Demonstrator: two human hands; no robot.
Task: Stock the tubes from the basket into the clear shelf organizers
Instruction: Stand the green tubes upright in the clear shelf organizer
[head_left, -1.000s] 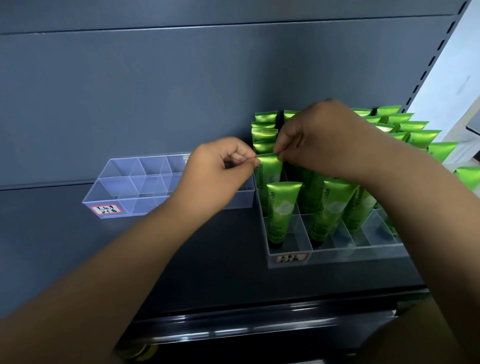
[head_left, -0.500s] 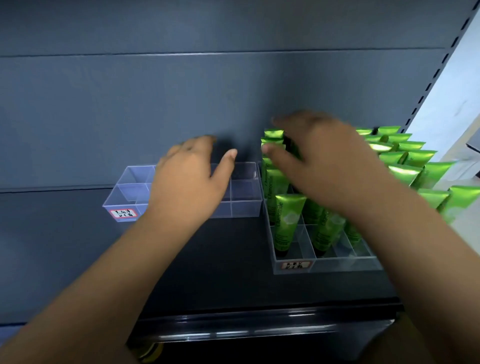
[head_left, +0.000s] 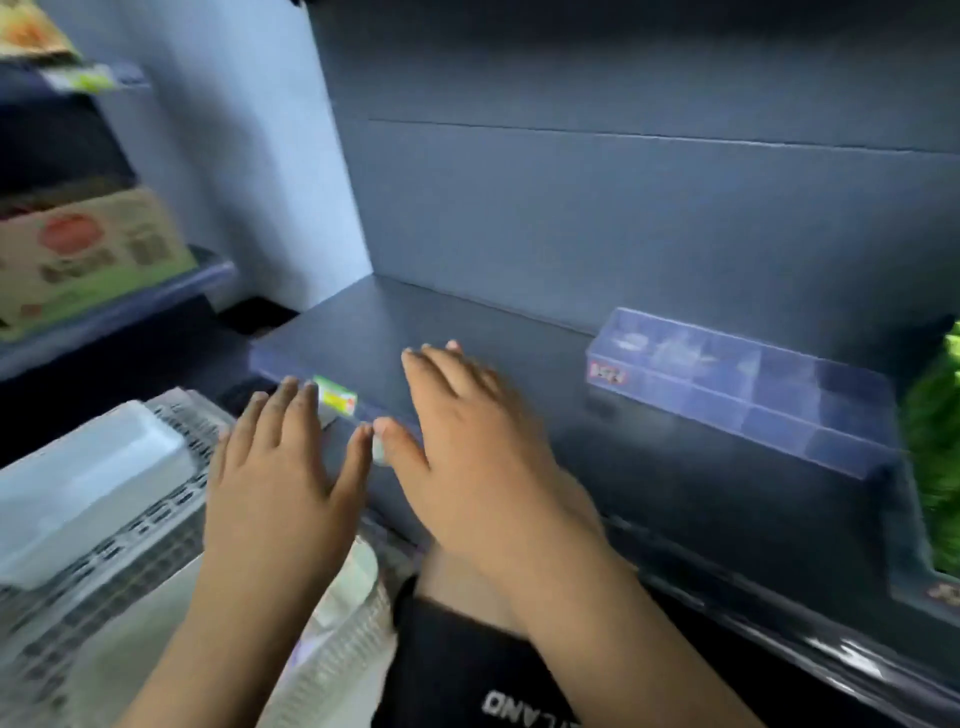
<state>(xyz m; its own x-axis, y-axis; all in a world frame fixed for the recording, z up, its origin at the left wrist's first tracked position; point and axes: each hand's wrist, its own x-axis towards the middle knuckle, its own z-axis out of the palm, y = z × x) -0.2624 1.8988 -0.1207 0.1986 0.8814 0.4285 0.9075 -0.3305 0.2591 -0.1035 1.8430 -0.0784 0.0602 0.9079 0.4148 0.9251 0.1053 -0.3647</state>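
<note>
Basket (head_left: 156, 530): grey, slotted, lower left, nearest; contents blurred.
Left hand (head_left: 275, 467), right hand (head_left: 467, 447): side by side over the shelf (head_left: 519, 332) front edge, fingers straight and spread, grasping nothing.
Clear organizer (head_left: 737, 395): on the shelf, to the right.
Green tubes (head_left: 935, 431): far right edge, just beside the organizer, blurred.

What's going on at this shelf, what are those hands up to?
A person is stocking a dark shelf. At this moment the left hand and right hand are both open and hold nothing, hovering side by side over the shelf's front edge, next to a pale slotted basket. A clear organizer on the shelf looks empty, and green tubes show blurred at the far right.
</note>
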